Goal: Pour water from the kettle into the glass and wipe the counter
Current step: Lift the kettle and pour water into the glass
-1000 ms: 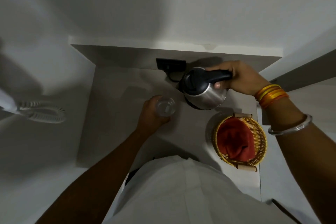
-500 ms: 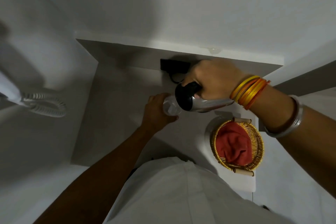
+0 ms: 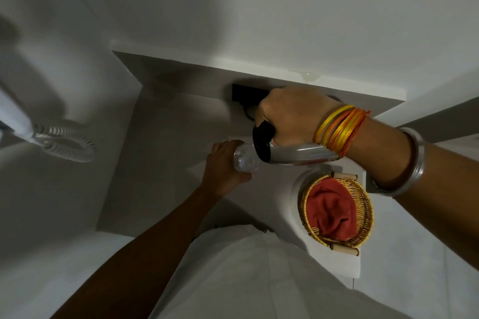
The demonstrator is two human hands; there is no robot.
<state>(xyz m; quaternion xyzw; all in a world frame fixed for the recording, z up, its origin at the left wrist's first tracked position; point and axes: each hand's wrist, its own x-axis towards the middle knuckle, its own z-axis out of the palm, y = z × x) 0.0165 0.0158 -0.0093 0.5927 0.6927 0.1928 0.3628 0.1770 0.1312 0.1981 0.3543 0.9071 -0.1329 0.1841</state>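
Note:
The steel kettle [image 3: 298,154] with its black lid lies tipped almost on its side, its mouth over the clear glass [image 3: 245,161]. My right hand [image 3: 290,114] grips the kettle's handle from above. My left hand [image 3: 223,169] wraps around the glass, which stands on the pale counter [image 3: 166,163]. Bubbling water shows inside the glass. A red cloth [image 3: 333,208] lies bunched in a wicker basket [image 3: 368,204] at the counter's right side.
A black socket plate [image 3: 243,92] with a cord sits on the back wall behind the kettle. A white handset with a coiled cord [image 3: 64,140] hangs on the left wall. Walls close the counter in on the left, back and right.
My right hand lifted the kettle off its place and tipped it over towards the left, above the glass. My left hand stayed on the glass.

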